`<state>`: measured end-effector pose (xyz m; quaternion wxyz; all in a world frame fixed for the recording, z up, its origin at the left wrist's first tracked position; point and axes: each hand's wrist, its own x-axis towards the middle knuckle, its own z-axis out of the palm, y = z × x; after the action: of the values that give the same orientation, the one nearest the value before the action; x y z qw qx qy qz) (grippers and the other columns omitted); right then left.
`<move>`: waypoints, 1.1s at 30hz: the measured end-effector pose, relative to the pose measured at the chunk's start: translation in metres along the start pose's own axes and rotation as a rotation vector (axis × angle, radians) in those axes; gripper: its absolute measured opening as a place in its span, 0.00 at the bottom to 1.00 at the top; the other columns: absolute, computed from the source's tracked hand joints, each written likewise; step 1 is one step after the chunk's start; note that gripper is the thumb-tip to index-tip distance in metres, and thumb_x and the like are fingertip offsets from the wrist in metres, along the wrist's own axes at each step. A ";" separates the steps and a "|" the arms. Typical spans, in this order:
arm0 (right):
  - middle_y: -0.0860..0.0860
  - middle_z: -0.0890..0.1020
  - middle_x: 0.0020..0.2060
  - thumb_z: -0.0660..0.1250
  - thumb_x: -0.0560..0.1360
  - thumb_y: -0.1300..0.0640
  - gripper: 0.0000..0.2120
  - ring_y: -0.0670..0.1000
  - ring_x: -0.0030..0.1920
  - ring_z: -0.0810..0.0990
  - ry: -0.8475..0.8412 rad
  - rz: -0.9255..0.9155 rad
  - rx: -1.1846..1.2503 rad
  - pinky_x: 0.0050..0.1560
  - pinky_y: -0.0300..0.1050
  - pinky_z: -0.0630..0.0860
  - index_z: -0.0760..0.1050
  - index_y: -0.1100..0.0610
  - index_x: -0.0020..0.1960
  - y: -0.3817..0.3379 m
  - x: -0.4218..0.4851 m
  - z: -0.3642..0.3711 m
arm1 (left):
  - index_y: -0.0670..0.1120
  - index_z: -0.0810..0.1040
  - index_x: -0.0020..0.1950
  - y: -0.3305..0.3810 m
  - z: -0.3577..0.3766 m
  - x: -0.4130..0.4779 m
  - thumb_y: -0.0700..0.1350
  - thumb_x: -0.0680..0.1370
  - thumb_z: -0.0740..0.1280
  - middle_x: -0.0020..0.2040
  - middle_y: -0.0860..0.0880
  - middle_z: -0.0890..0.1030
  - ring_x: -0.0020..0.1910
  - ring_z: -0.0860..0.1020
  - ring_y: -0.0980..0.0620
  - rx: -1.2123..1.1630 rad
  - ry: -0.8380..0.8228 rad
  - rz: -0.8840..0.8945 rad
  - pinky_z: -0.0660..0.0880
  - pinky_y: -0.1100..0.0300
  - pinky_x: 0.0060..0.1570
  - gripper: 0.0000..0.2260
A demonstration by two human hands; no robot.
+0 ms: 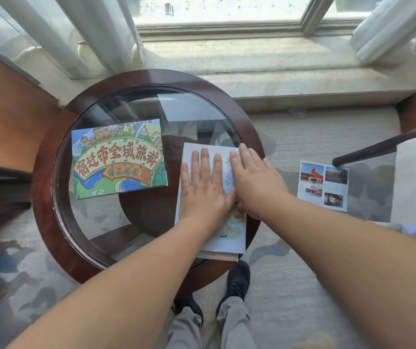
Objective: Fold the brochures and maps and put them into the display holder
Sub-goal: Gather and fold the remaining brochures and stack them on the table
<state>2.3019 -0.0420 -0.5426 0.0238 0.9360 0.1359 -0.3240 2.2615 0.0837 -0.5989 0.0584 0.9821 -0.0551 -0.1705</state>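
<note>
A pale blue folded brochure (232,238) lies on the right part of the round glass-topped table (51,152). My left hand (203,187) presses flat on it with straight fingers. My right hand (254,182) lies flat beside the left, its fingers over the brochure's upper right part. A colourful cartoon map (117,159) with red Chinese lettering rests folded on the left of the glass. On the carpet to the right lies a photo brochure (322,186). No display holder is in view.
A stone window sill (252,64) and white curtains (96,34) stand behind the table. Wooden furniture (5,117) flanks the left, a dark chair arm (383,144) juts in at right. My shoes (237,283) stand on patterned carpet below the table.
</note>
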 end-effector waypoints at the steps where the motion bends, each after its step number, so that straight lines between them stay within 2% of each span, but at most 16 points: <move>1: 0.56 0.36 0.78 0.75 0.70 0.49 0.57 0.54 0.79 0.39 -0.001 0.002 -0.008 0.78 0.53 0.46 0.34 0.57 0.79 0.000 -0.001 0.000 | 0.45 0.31 0.77 -0.002 0.001 -0.007 0.66 0.77 0.37 0.79 0.41 0.33 0.77 0.30 0.43 0.019 0.003 0.025 0.30 0.42 0.73 0.37; 5: 0.56 0.36 0.78 0.72 0.73 0.51 0.53 0.53 0.79 0.39 -0.002 0.015 -0.023 0.77 0.54 0.45 0.33 0.57 0.79 -0.005 -0.005 -0.004 | 0.46 0.35 0.79 -0.005 0.005 -0.036 0.65 0.79 0.42 0.78 0.41 0.32 0.75 0.28 0.43 0.032 -0.027 0.056 0.32 0.41 0.74 0.36; 10: 0.56 0.36 0.78 0.76 0.69 0.48 0.59 0.54 0.78 0.38 -0.019 0.035 -0.031 0.77 0.56 0.43 0.33 0.57 0.79 -0.007 -0.004 -0.006 | 0.48 0.22 0.72 -0.011 0.013 -0.064 0.74 0.72 0.38 0.73 0.41 0.23 0.74 0.25 0.41 0.101 -0.115 0.117 0.28 0.38 0.71 0.43; 13: 0.55 0.37 0.78 0.73 0.72 0.49 0.54 0.54 0.78 0.38 0.030 0.006 -0.026 0.77 0.55 0.43 0.35 0.57 0.79 -0.009 -0.011 -0.002 | 0.48 0.18 0.69 -0.012 0.010 -0.064 0.76 0.69 0.36 0.71 0.41 0.21 0.73 0.24 0.41 0.117 -0.136 0.095 0.28 0.37 0.71 0.45; 15: 0.54 0.37 0.79 0.70 0.74 0.51 0.50 0.53 0.78 0.38 0.046 -0.061 -0.005 0.77 0.54 0.43 0.36 0.57 0.79 -0.012 -0.021 0.011 | 0.48 0.18 0.69 -0.009 0.012 -0.061 0.76 0.68 0.35 0.72 0.42 0.21 0.73 0.23 0.41 0.110 -0.132 0.088 0.29 0.37 0.71 0.45; 18: 0.50 0.35 0.78 0.70 0.74 0.51 0.50 0.50 0.78 0.38 0.014 -0.087 0.058 0.78 0.51 0.44 0.35 0.54 0.79 -0.013 -0.033 0.026 | 0.48 0.22 0.72 -0.008 0.012 -0.062 0.78 0.67 0.37 0.72 0.43 0.22 0.73 0.24 0.42 0.081 -0.143 0.087 0.27 0.39 0.71 0.48; 21: 0.50 0.35 0.78 0.73 0.72 0.47 0.55 0.50 0.78 0.37 0.025 -0.095 0.072 0.78 0.51 0.44 0.34 0.53 0.79 -0.011 -0.031 0.030 | 0.50 0.26 0.75 -0.022 0.010 -0.067 0.80 0.66 0.42 0.73 0.45 0.23 0.74 0.25 0.44 0.108 -0.154 0.148 0.31 0.39 0.72 0.50; 24: 0.49 0.35 0.78 0.75 0.70 0.45 0.57 0.49 0.78 0.37 0.034 -0.112 0.085 0.77 0.53 0.43 0.34 0.52 0.79 -0.005 -0.029 0.034 | 0.52 0.19 0.70 -0.028 0.010 -0.071 0.79 0.68 0.42 0.72 0.46 0.21 0.74 0.25 0.44 0.155 -0.176 0.144 0.34 0.38 0.73 0.48; 27: 0.50 0.36 0.78 0.74 0.70 0.44 0.56 0.49 0.78 0.38 0.027 -0.110 0.058 0.77 0.54 0.43 0.35 0.53 0.79 -0.006 -0.034 0.029 | 0.52 0.16 0.67 -0.021 0.003 -0.068 0.78 0.70 0.43 0.71 0.45 0.20 0.72 0.23 0.44 0.170 -0.282 0.129 0.36 0.37 0.74 0.48; 30: 0.52 0.40 0.79 0.67 0.77 0.49 0.45 0.51 0.79 0.41 0.055 -0.075 0.113 0.77 0.53 0.43 0.38 0.54 0.80 -0.017 -0.046 0.023 | 0.54 0.21 0.72 -0.019 -0.015 -0.062 0.79 0.69 0.49 0.76 0.47 0.25 0.75 0.26 0.45 0.159 -0.374 0.107 0.38 0.37 0.73 0.50; 33: 0.54 0.44 0.80 0.69 0.76 0.48 0.45 0.53 0.79 0.44 0.047 -0.036 0.267 0.77 0.52 0.46 0.42 0.55 0.80 -0.012 -0.081 0.031 | 0.55 0.35 0.79 -0.016 -0.044 -0.053 0.73 0.72 0.58 0.80 0.47 0.36 0.79 0.38 0.46 0.182 -0.469 0.098 0.43 0.37 0.74 0.47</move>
<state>2.2193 -0.0543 -0.5168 -0.1102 0.9355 0.1089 -0.3175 2.2286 0.1101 -0.5425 -0.0365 0.9130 -0.1297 -0.3850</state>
